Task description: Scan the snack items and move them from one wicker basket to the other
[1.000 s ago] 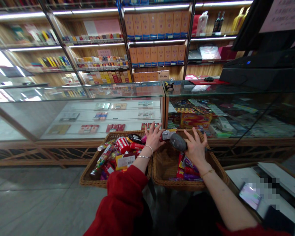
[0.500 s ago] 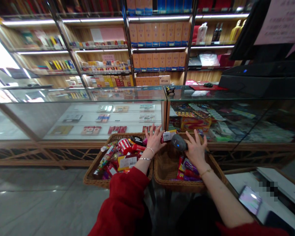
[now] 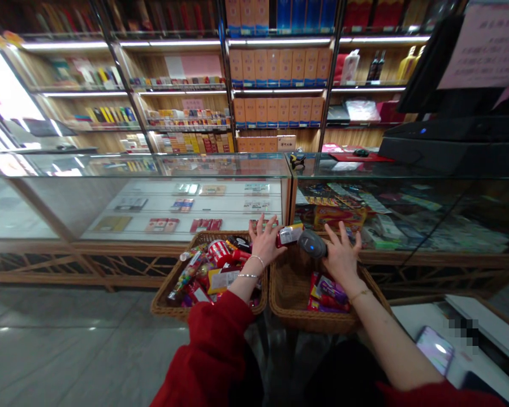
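Above the inner rim of the left wicker basket [image 3: 163, 308], my left hand [image 3: 266, 243] grips a small red and yellow packet [image 3: 289, 235] with a white label, some fingers spread. My right hand [image 3: 341, 257] holds a dark grey handheld scanner [image 3: 313, 244] with a blue light, its head close beside the packet's label. Colourful snacks fill the left basket, among them a red-and-white striped tub [image 3: 219, 252] and a yellow packet [image 3: 224, 280]. In the right wicker basket [image 3: 314, 323], under my right hand, lie a few purple and red packets [image 3: 328, 293].
Behind the baskets runs a glass display counter [image 3: 186, 233] with small boxes inside. A monitor [image 3: 428, 62] stands on it at the right. A phone [image 3: 435, 349] lies on a white surface at the lower right. Stocked shelves line the back wall.
The view has shifted slightly, so the scene sits a little lower and further right. Both hands keep their holds, with the packet and the scanner still side by side.
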### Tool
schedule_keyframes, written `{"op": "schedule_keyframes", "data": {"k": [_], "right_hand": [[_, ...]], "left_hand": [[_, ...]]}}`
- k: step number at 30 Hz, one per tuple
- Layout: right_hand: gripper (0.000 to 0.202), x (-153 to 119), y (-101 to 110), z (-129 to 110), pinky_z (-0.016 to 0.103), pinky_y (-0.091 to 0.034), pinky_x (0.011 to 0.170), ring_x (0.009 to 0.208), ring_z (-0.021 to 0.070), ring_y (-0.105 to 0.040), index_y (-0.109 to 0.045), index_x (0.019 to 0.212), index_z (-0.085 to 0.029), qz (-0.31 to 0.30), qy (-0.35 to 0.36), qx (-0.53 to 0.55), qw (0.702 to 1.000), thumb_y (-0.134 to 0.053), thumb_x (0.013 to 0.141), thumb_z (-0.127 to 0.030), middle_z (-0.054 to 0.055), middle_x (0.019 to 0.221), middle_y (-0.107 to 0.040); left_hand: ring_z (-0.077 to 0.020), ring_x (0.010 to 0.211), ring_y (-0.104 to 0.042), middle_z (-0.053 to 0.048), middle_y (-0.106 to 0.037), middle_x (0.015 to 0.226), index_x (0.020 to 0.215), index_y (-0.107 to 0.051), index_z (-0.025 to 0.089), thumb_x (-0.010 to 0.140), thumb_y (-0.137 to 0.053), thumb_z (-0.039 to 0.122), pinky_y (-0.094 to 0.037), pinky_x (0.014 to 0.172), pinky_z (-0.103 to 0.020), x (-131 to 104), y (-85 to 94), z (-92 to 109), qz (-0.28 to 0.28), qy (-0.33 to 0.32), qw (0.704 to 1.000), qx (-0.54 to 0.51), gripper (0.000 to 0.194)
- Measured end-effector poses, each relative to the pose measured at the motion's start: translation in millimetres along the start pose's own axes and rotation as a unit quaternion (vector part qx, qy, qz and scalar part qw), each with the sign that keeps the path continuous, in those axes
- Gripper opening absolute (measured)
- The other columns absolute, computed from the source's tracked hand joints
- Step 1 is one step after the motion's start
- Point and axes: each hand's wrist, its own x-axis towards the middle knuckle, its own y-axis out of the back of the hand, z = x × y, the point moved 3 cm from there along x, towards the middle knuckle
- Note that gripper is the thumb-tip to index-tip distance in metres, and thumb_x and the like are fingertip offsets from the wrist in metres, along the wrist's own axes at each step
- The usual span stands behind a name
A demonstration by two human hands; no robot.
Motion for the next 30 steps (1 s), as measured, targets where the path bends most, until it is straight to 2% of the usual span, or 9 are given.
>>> {"op": "schedule_keyframes", "data": {"k": [7,13,19,24,30], "right_hand": [[0.019,4.5,-1.1,-4.0,0.073,-0.016,0.116,0.148,0.0393,-0.033,-0.074,0.089,-0.021,0.006,0.021,-0.002,1.000,-0.062,0.074,-0.017,0.008,0.145,-0.062],[0.021,8.0,0.6,-7.0,0.074,-0.014,0.115,0.149,0.0387,-0.030,-0.074,0.092,-0.022,-0.010,0.023,-0.010,1.000,-0.060,0.077,-0.018,0.006,0.145,-0.062],[0.023,17.5,7.6,-23.4,0.071,-0.009,0.118,0.151,0.0367,-0.027,-0.075,0.088,-0.022,-0.012,0.037,-0.003,0.999,-0.061,0.071,-0.015,0.007,0.147,-0.061],[0.027,23.8,12.1,-38.7,0.070,-0.009,0.118,0.150,0.0371,-0.028,-0.076,0.093,-0.022,-0.020,0.043,-0.001,0.999,-0.061,0.071,-0.016,0.007,0.148,-0.060],[0.032,24.2,10.6,-48.2,0.072,-0.011,0.117,0.150,0.0372,-0.029,-0.075,0.098,-0.021,-0.032,0.052,-0.003,0.998,-0.059,0.072,-0.015,0.008,0.148,-0.059]], "left_hand": [[-0.0427,0.156,-0.014,-0.005,-0.041,0.163,0.135,-0.062,0.034,0.067,-0.088,0.045,-0.004,0.123,-0.074,-10.4,17.5,-12.3,-0.005,0.021,1.000,0.001,0.074],[-0.0416,0.156,-0.014,-0.003,-0.040,0.164,0.137,-0.061,0.035,0.069,-0.086,0.047,-0.003,0.123,-0.073,-22.9,30.1,-22.8,-0.006,0.038,0.999,0.005,0.073],[-0.0421,0.156,-0.015,-0.004,-0.040,0.163,0.136,-0.062,0.035,0.071,-0.085,0.048,-0.004,0.122,-0.074,-33.7,42.8,-35.8,-0.005,0.051,0.999,0.002,0.071],[-0.0411,0.156,-0.015,-0.005,-0.041,0.163,0.136,-0.062,0.034,0.069,-0.087,0.043,-0.003,0.122,-0.073,-46.0,56.1,-52.6,-0.004,0.057,0.998,0.002,0.072],[-0.0412,0.156,-0.015,-0.006,-0.043,0.161,0.135,-0.064,0.033,0.069,-0.087,0.045,-0.001,0.123,-0.071,-66.6,71.3,-76.1,0.005,0.069,0.998,0.005,0.071]]}}
